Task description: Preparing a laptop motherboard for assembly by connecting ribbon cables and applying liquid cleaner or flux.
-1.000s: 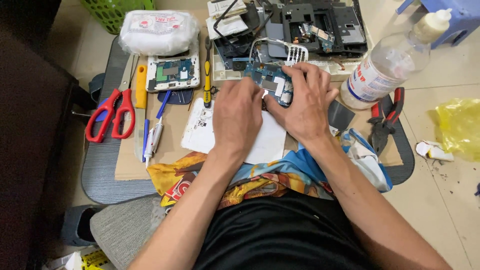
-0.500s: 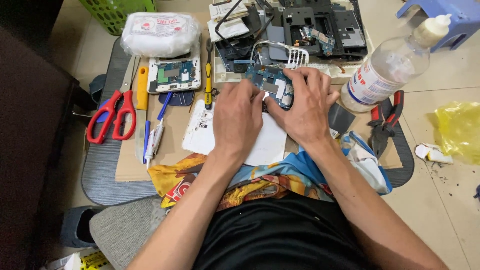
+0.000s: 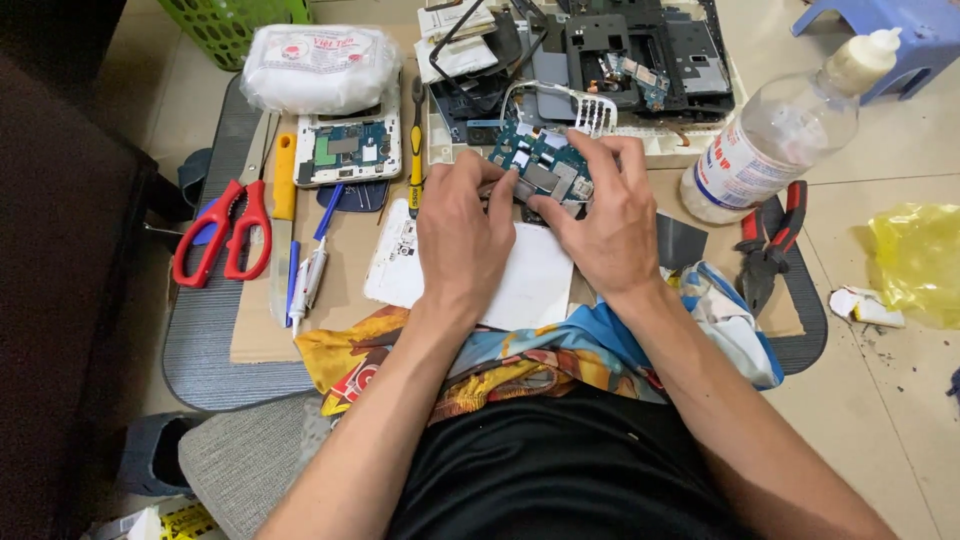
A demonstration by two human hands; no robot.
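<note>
Together, the left hand point(image 3: 462, 228) and right hand point(image 3: 604, 215) each keep a grip on the blue circuit board point(image 3: 540, 165).

Head-worn view, steeply down, close

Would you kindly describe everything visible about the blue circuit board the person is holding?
The blue circuit board is small and flat, studded with silvery metal shields and tiny components. It is held roughly level above the cardboard work surface, pinched by the left hand and the right hand, whose fingers cover its lower edge.
</note>
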